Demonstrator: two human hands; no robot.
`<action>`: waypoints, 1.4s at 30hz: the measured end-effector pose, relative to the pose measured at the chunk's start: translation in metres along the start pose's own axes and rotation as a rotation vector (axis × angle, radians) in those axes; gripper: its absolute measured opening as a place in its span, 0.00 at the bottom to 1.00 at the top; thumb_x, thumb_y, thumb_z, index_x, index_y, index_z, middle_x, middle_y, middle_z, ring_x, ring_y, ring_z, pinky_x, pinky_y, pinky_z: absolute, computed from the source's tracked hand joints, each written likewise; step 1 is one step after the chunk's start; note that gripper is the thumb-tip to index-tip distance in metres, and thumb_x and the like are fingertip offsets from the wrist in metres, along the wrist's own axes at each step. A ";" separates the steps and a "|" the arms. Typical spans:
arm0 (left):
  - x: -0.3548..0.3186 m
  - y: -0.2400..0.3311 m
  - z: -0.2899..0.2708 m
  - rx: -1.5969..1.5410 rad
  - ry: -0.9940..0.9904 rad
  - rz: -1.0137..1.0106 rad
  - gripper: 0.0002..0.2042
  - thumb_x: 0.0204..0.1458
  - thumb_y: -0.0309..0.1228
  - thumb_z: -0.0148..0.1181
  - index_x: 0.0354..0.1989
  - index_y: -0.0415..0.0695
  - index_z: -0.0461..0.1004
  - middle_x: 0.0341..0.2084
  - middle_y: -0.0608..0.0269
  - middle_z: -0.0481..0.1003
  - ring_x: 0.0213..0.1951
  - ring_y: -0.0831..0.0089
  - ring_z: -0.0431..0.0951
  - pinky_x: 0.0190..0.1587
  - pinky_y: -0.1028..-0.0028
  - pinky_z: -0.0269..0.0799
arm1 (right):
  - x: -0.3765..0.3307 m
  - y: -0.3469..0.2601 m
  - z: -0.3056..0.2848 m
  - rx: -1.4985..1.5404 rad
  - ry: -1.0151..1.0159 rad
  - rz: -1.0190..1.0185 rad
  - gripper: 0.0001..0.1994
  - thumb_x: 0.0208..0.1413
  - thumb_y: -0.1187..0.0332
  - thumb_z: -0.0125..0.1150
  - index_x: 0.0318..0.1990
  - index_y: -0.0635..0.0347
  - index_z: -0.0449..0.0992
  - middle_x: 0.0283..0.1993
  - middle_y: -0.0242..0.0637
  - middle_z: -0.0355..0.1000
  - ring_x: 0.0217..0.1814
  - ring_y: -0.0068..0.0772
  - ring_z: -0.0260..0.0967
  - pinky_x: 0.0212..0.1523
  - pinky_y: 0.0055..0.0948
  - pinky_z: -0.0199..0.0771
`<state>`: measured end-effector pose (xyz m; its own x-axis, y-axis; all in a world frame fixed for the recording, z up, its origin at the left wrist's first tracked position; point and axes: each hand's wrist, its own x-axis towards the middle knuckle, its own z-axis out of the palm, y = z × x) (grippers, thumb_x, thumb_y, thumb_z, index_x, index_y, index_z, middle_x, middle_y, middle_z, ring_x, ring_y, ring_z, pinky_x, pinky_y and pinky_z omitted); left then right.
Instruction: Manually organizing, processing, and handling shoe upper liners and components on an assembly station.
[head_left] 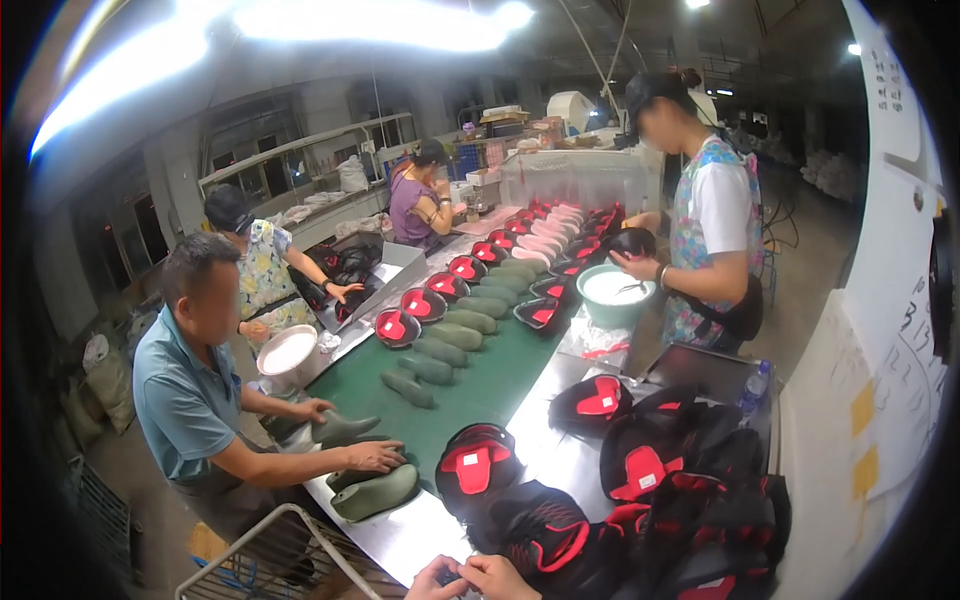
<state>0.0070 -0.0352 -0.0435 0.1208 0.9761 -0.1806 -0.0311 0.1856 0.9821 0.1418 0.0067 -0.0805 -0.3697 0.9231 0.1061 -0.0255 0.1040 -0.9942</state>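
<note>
Long bench (560,400): green belt (480,375) along its middle, steel margins. Green shoe lasts (440,352) line the belt. Black-and-red shoe uppers (640,465) crowd the near right edge.

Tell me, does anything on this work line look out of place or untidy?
Mostly orderly. The green shoe lasts lie in a neat row on the belt, but the black and red shoe uppers lie in a loose heap above both hands, some overlapping.

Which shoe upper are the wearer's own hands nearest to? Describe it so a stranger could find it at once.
Follow the green conveyor belt to its near end, onto the steel table. Just above the two hands lies a black shoe upper, the only one with curved red stripes rather than a red insole patch.
</note>
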 end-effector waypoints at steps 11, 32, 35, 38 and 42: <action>-0.003 -0.024 0.008 -0.534 -0.037 -0.009 0.06 0.46 0.25 0.48 0.32 0.44 0.62 0.30 0.59 0.68 0.29 0.72 0.69 0.30 0.77 0.66 | -0.009 0.005 0.009 0.629 0.140 0.253 0.13 0.50 0.67 0.48 0.17 0.62 0.68 0.12 0.28 0.61 0.11 0.19 0.56 0.13 0.21 0.53; 0.001 -0.015 -0.001 -0.434 0.449 -0.066 0.13 0.50 0.25 0.50 0.45 0.39 0.63 0.29 0.61 0.71 0.29 0.75 0.70 0.31 0.79 0.66 | -0.005 -0.008 0.008 0.348 -0.265 0.335 0.11 0.52 0.63 0.49 0.26 0.61 0.72 0.21 0.30 0.67 0.20 0.19 0.62 0.18 0.19 0.61; 0.006 -0.042 -0.017 0.151 0.340 0.238 0.12 0.51 0.30 0.52 0.43 0.40 0.66 0.30 0.62 0.70 0.34 0.75 0.70 0.35 0.76 0.67 | -0.011 -0.017 0.011 0.301 -0.395 0.352 0.10 0.52 0.64 0.51 0.32 0.62 0.73 0.24 0.29 0.69 0.23 0.17 0.64 0.20 0.18 0.64; 0.004 -0.037 -0.012 -0.254 0.274 0.081 0.20 0.50 0.38 0.54 0.50 0.47 0.61 0.35 0.62 0.67 0.33 0.76 0.69 0.34 0.75 0.68 | -0.011 -0.015 0.009 0.298 -0.426 0.392 0.09 0.52 0.66 0.52 0.31 0.63 0.73 0.25 0.30 0.69 0.24 0.18 0.65 0.21 0.18 0.65; -0.006 -0.042 -0.011 -0.428 0.358 -0.058 0.27 0.52 0.36 0.51 0.57 0.48 0.47 0.37 0.59 0.66 0.35 0.71 0.71 0.33 0.73 0.71 | -0.005 0.001 0.010 0.364 -0.325 0.354 0.08 0.53 0.68 0.52 0.30 0.64 0.73 0.24 0.30 0.69 0.23 0.19 0.65 0.21 0.18 0.65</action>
<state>-0.0029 -0.0478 -0.0844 -0.2075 0.9265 -0.3138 -0.4437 0.1968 0.8743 0.1346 -0.0011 -0.0819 -0.6770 0.7122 -0.1854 -0.1442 -0.3755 -0.9155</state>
